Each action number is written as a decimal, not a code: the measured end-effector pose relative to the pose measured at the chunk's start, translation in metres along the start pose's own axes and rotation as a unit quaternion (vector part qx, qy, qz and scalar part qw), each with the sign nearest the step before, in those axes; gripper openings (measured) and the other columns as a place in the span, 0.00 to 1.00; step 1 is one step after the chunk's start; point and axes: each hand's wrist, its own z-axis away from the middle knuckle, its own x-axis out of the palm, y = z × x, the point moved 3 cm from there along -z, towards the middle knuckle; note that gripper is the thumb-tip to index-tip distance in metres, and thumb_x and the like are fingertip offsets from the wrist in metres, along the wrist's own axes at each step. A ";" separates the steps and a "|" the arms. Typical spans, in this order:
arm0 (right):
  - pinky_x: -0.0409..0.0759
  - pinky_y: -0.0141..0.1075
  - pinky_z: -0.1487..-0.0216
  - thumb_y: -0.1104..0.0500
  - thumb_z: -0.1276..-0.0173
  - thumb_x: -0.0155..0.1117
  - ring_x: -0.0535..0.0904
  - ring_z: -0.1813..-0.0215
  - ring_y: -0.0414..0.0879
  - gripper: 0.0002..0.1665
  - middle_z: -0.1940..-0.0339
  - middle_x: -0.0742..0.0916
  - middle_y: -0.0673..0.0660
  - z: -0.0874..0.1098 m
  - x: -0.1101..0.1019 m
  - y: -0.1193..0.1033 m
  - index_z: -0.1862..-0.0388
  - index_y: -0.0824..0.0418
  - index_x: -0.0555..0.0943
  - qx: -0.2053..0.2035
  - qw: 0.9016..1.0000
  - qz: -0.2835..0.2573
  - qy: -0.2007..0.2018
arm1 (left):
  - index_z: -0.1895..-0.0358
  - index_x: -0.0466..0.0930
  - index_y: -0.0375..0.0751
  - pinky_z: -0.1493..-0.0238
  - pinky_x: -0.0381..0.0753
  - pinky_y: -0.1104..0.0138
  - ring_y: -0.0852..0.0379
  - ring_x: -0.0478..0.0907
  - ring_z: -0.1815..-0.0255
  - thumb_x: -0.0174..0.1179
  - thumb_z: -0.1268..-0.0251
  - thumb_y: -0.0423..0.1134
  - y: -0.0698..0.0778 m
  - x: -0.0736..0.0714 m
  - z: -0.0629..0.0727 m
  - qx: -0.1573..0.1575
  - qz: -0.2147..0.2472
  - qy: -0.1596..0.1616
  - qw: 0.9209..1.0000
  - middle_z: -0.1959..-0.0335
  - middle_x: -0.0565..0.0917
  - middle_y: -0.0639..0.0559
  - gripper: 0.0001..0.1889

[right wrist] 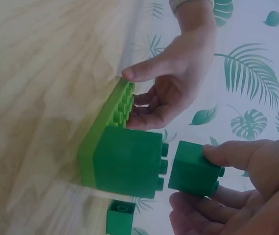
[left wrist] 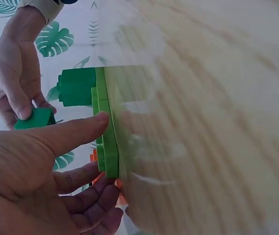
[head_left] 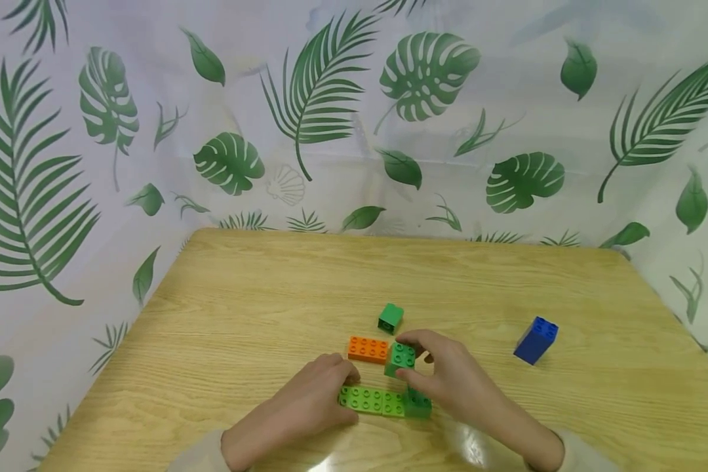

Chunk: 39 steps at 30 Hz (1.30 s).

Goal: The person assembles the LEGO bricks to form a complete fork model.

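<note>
Near the table's front, a strip of light green toy bricks (head_left: pixel 366 400) lies flat, with a dark green brick (right wrist: pixel 127 159) fixed on its right end. My left hand (head_left: pixel 315 396) holds the strip's left end, thumb on the near side and fingers on the far side. Between thumb and fingers, my right hand (head_left: pixel 457 377) pinches a smaller green brick (right wrist: pixel 193 169), studs facing up. In the right wrist view a narrow gap shows between this brick and the studs of the dark green one.
An orange brick (head_left: pixel 368 349) lies just behind the strip. Beyond it, a green brick (head_left: pixel 391 318) lies on its side with its hollow underside showing. To the right stands a tall blue brick (head_left: pixel 535 341). A leaf-patterned cloth (head_left: pixel 342 196) hangs behind the wooden table (head_left: pixel 259 288).
</note>
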 end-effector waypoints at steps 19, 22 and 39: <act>0.83 0.39 0.54 0.59 0.37 0.79 0.83 0.53 0.45 0.22 0.50 0.88 0.52 0.008 0.029 0.005 0.46 0.61 0.85 -0.017 0.999 0.017 -0.045 | 0.48 0.85 0.41 0.49 0.79 0.64 0.60 0.76 0.54 0.79 0.44 0.45 -0.004 -0.006 0.004 0.013 0.004 0.003 1.000 0.57 0.81 0.57 0.22; 0.84 0.40 0.54 0.58 0.38 0.80 0.83 0.54 0.45 0.22 0.50 0.88 0.53 0.009 0.030 0.005 0.46 0.61 0.85 -0.023 0.999 0.018 -0.046 | 0.49 0.86 0.42 0.50 0.79 0.64 0.61 0.76 0.55 0.79 0.44 0.46 -0.004 -0.006 0.004 0.014 0.002 0.004 1.000 0.58 0.81 0.57 0.21; 0.82 0.40 0.53 0.56 0.39 0.82 0.82 0.55 0.42 0.23 0.50 0.88 0.52 0.009 0.037 0.010 0.48 0.61 0.85 -0.031 0.997 0.035 -0.063 | 0.52 0.88 0.41 0.51 0.79 0.64 0.61 0.76 0.57 0.80 0.46 0.44 -0.003 -0.003 0.001 0.031 -0.012 0.009 0.999 0.61 0.82 0.57 0.19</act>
